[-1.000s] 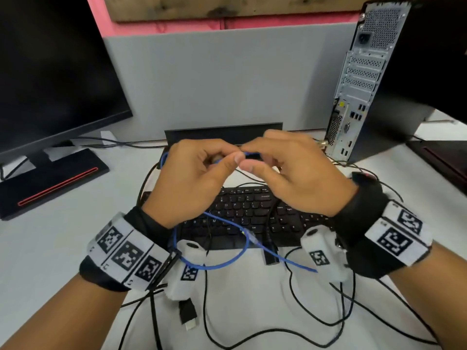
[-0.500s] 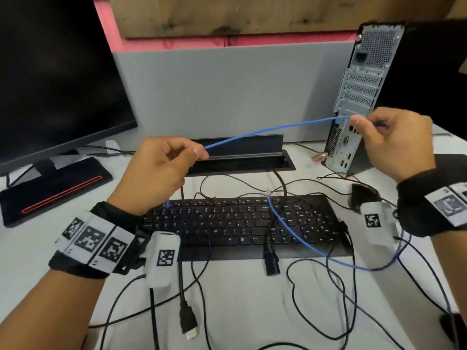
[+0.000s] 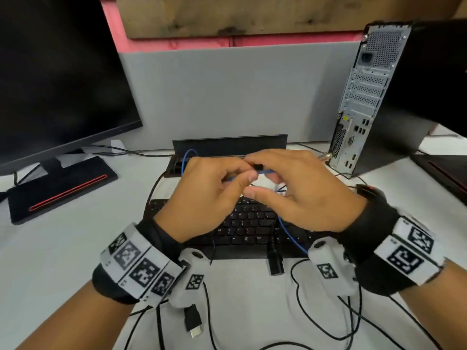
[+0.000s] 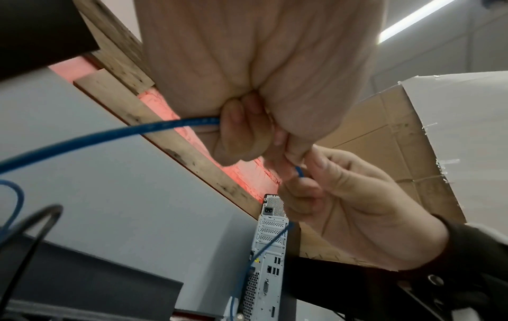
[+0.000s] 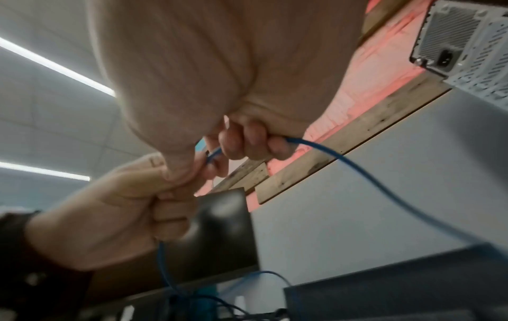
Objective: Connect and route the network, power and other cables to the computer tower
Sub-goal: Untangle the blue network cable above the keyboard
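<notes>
While both curl, left hand (image 3: 202, 195), right hand (image 3: 300, 190) pinching thin round blue cable (image 3: 265, 171)

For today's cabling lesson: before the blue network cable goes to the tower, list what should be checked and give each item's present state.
1. Both hands hold the blue cable: ok; left hand and right hand pinch it above the keyboard.
2. Cable plug in view: cannot tell; the fingers hide it.
3. Tower rear ports face the person: ok.
4. Network port free: cannot tell, too small.
5. Cable clear of the loose black cables: not ok; it runs among them.
</notes>
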